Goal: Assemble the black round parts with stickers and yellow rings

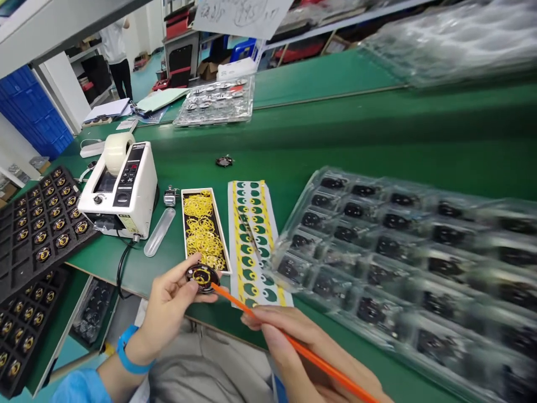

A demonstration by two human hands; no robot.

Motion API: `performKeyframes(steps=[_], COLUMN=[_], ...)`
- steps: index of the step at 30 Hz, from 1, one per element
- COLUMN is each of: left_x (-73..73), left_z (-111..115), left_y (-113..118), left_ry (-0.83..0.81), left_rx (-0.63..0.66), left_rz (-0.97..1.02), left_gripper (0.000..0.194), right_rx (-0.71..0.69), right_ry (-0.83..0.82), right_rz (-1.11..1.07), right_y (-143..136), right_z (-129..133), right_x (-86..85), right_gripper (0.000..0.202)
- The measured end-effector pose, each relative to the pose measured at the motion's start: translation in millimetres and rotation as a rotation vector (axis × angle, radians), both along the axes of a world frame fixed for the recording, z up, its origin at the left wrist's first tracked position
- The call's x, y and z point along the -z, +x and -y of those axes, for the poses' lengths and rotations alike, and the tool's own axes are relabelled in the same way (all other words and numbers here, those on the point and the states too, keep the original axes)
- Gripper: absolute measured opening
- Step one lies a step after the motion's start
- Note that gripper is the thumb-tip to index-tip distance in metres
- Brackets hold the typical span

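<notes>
My left hand (170, 305), with a blue band at the wrist, grips a round black part (203, 278) by its edge; a yellow ring shows on its face. In my right hand (304, 350) is a thin orange stick (232, 299), its tip touching or very near the part's right side. Just beyond the part lies a narrow white box (227, 258) of loose yellow rings (199, 226). Beside the box is a sheet of green and yellow stickers (254, 215), with what look like tweezers (248, 228) lying across it.
A clear blister tray (310, 268) of black parts covers the right. Leftward stand a tape dispenser (142, 184), a tally counter (170, 196), a clear tube (160, 232) and a black foam tray (42, 224). One loose black part (224, 161) lies farther back. A person (114, 47) stands in the background.
</notes>
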State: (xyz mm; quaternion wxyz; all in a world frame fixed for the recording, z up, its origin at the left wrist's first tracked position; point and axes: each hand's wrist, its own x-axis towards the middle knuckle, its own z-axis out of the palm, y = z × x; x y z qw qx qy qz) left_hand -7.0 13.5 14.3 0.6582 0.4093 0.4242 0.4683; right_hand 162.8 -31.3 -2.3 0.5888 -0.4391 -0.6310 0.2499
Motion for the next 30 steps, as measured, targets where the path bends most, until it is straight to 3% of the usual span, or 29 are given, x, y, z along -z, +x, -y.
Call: performKeyframes(steps=[7,11,14,19,23,27,30], left_x=[-7.7,-6.6,-7.0,-8.3,-2.3,2.8,3.3], left_z=[3,3,3,0,0,3,6], left_y=[-4,-5,-4,-1,2,3,5], left_ry=[0.071,-0.002,-0.074,-0.126,-0.136,-0.126,-0.116], left_rx=[0.067,0.102,0.135,0.103,0.073,0.042,0.038], left_rz=[-0.01,0.044,0.064,-0.008,-0.014,-0.018,-0.057], left_gripper=[0.047,0.042,0.044,0.055,0.056,0.057,0.059], right_rx=[-0.112,-0.23,-0.31,-0.412,-0.319,-0.022,0.107], right_ry=[-0.056,0.047,0.132,0.278,0.265,0.194,0.143], right_rz=[-0.154,-0.159,-0.073,0.277,0.288,0.089,0.012], right_y=[9,13,19,33,33,19,3], right_z=[-13,-21,-22,-14,-6,-2,-2], right_x=[4.4,6.5,5.4,8.4,10.0,13.6,18.8], right_gripper=[0.016,0.018,0.02,0.025,0.027,0.023,0.028])
